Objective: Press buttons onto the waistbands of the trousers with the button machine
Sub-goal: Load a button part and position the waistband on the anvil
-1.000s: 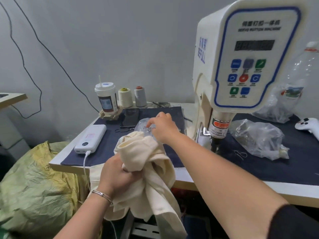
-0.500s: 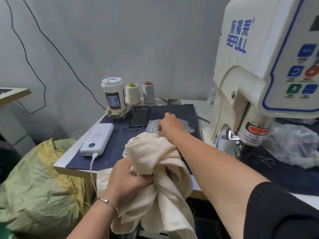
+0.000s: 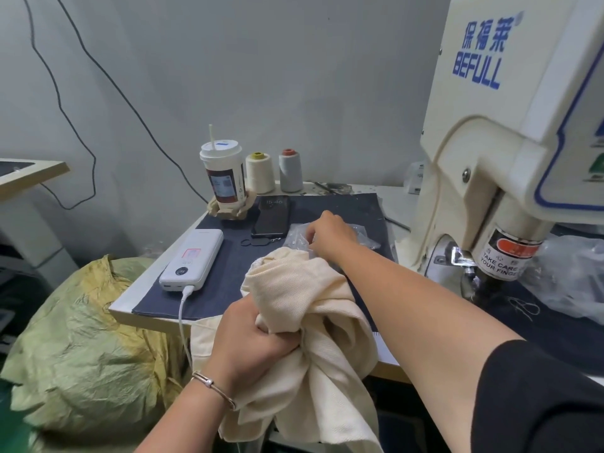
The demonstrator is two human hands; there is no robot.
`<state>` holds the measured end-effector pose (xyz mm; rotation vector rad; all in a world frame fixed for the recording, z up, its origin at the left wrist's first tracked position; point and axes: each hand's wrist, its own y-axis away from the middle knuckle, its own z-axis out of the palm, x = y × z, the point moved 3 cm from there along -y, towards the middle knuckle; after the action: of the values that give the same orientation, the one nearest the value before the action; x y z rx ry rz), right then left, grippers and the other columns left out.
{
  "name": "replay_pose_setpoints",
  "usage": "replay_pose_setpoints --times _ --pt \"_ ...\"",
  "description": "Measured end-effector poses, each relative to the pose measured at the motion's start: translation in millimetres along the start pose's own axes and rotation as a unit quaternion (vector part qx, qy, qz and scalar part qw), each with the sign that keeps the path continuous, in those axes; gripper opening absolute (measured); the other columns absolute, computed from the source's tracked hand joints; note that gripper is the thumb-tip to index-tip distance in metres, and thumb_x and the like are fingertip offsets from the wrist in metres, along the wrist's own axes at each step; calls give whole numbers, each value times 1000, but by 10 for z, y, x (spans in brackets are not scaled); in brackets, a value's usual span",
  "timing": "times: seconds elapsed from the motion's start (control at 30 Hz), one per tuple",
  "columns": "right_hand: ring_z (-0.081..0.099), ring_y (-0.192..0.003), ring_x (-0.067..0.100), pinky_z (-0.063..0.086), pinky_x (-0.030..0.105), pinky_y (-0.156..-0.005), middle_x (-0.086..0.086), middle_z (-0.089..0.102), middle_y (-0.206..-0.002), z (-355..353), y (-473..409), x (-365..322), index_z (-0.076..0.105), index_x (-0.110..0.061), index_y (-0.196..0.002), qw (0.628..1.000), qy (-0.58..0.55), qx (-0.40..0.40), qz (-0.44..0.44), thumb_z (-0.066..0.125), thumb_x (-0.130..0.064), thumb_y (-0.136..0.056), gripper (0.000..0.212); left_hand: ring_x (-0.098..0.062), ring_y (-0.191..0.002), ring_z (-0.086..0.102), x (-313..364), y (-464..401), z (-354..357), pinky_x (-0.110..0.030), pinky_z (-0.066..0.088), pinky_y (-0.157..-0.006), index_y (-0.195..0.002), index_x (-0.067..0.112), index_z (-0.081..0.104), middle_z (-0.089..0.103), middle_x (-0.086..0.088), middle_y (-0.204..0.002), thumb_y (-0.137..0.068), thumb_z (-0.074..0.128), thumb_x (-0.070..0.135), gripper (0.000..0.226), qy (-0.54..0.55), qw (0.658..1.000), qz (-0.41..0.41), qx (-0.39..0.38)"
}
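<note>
Table left edge: power bank, phone, cup at back | trousers bunched over front edge, hanging down (no clear axis) | left hand grips trousers | right hand curled in clear bag, grip unclear | button machine at right.

"BEFULL" on button machine; "15:46" on phone.
</note>
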<state>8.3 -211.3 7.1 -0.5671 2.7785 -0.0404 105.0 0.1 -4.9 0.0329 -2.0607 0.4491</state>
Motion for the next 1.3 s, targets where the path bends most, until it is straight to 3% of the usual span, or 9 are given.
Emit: replay_pose_setpoints --times 0.13,0.3,0.47,0.67,0.73,0.87,1.03,1.2,1.3 --pt "52 -101 24 51 34 -77 4 48 -118 8 -16 1 68 -20 -99 999 33 7 12 68 -13 -83 18 -13 -60 43 -4 1 2 -53 44 -56 -62 -1 57 56 -19 -60 -56 66 40 43 0 1000 0 -1" --pt "51 -92 23 44 31 -66 3 47 -112 18 -26 -14 56 -28 -75 1000 10 -1 -17 64 -11 -86 21 -12 -60 45 3 1 1 -51 45 -56 -64 0 59 58 -18 -61 -56 65 41 41 -7 1000 5 2" --pt "49 -95 23 48 32 -73 4 44 -114 27 -42 -14 57 -27 -82 999 27 -5 -23 62 -13 -88 16 -14 -64 48 -6 -4 1 -53 47 -60 -68 -1 62 61 -21 -66 -57 66 41 44 -4 1000 0 -1" --pt "48 -89 22 43 30 -65 3 47 -109 48 -63 -5 59 -27 -78 1000 18 20 -9 63 -9 -86 20 -14 -63 47 0 -8 1 -54 46 -59 -66 -2 60 60 -21 -65 -55 66 41 45 -1 1000 -11 1" --pt "48 -90 22 45 31 -68 5 49 -112 65 -78 -3 64 -22 -87 999 25 22 0 60 -8 -86 14 -14 -63 46 2 -9 4 -54 46 -59 -66 -2 60 59 -22 -65 -55 66 42 46 -1 1000 -15 2" --pt "52 -104 26 49 34 -78 6 50 -120 98 -107 2 65 -13 -113 999 33 18 22 58 -8 -87 27 -15 -64 47 1 -14 2 -56 47 -61 -67 -3 61 60 -23 -66 -54 66 40 45 6 1000 -27 -9" --pt "50 -95 24 44 32 -69 6 50 -115 89 -103 -14 66 -20 -87 999 31 4 10 58 -8 -85 15 -15 -65 49 16 -73 -11 -54 47 -66 -71 -7 61 61 -27 -71 -50 67 40 51 17 998 -56 -30" --pt "53 -103 26 45 33 -72 7 52 -117 77 -115 -9 64 -9 -112 999 3 31 20 58 -8 -87 26 -16 -70 54 -3 -100 -22 -58 50 -69 -75 -6 65 64 -28 -77 -50 69 37 50 25 997 -64 -40" --pt "51 -101 24 43 33 -68 6 48 -111 47 -73 0 65 -10 -104 998 -4 67 -8 62 -10 -85 20 -16 -69 55 -5 -93 -16 -57 50 -69 -73 -3 66 66 -26 -76 -50 69 37 46 27 997 -63 -40"
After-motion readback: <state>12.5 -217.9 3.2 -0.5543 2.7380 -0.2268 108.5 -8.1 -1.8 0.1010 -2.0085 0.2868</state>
